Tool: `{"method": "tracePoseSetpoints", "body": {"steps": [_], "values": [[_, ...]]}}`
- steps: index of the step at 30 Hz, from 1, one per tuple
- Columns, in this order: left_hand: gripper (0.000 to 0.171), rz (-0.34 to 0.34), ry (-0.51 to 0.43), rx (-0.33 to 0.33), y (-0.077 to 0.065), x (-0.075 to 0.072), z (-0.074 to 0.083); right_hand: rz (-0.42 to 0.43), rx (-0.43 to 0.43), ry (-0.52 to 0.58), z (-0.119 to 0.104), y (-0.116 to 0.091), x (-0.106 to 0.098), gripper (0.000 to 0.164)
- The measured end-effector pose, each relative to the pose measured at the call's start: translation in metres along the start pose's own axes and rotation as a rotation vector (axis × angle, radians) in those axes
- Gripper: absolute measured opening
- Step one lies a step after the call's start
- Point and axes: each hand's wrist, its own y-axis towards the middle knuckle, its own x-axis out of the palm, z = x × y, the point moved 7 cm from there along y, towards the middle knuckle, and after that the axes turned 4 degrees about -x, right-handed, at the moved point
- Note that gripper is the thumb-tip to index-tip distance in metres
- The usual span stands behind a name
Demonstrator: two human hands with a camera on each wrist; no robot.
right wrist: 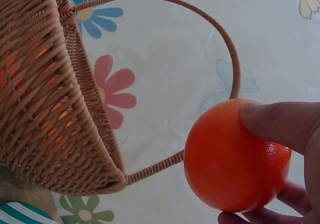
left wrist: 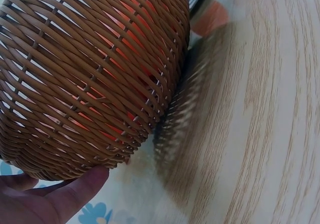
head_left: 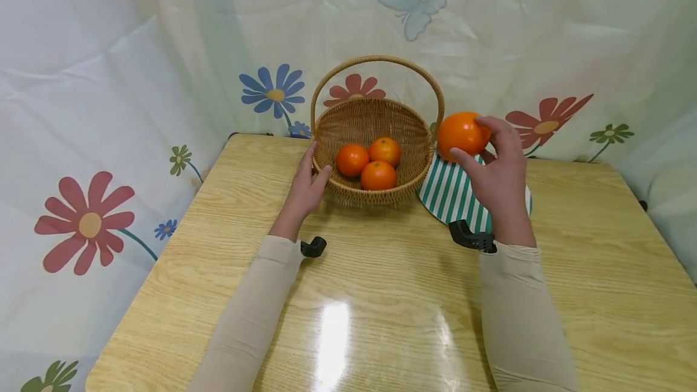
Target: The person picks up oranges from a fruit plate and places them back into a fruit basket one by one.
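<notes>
A round, glossy orange (head_left: 463, 133) is raised beside the basket's right side, above the table. My right hand (head_left: 500, 165) holds it between thumb and fingers; in the right wrist view the thumb lies across the orange (right wrist: 230, 159). The wicker basket (head_left: 370, 196) with a tall arched handle stands toward the table's back. Inside it lie three more oranges (head_left: 379, 175), clustered low. My left hand (head_left: 306, 186) rests against the basket's left side with fingers extended. Up close in the left wrist view, its thumb (left wrist: 82, 191) meets the woven wall.
Partly hidden beneath my right hand is a green-and-white striped plate (head_left: 454, 192), to the right of the basket. The wood-grain table (head_left: 381, 283) reaches back to a flower-printed curtain (head_left: 207, 29). A black wrist mount (head_left: 471, 238) sticks out from the right cuff.
</notes>
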Motion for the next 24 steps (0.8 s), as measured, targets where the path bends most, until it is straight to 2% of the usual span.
{"method": "tracePoseSetpoints", "body": {"steps": [9,24], "values": [[0.066,-0.003,-0.012,-0.008,0.0,0.0,0.0,-0.018,-0.023,0.033,-0.009,-0.004,0.007,0.059],[0.067,-0.001,-0.002,-0.007,0.0,0.001,0.001,-0.059,-0.039,0.059,-0.008,-0.006,0.021,0.058]]}}
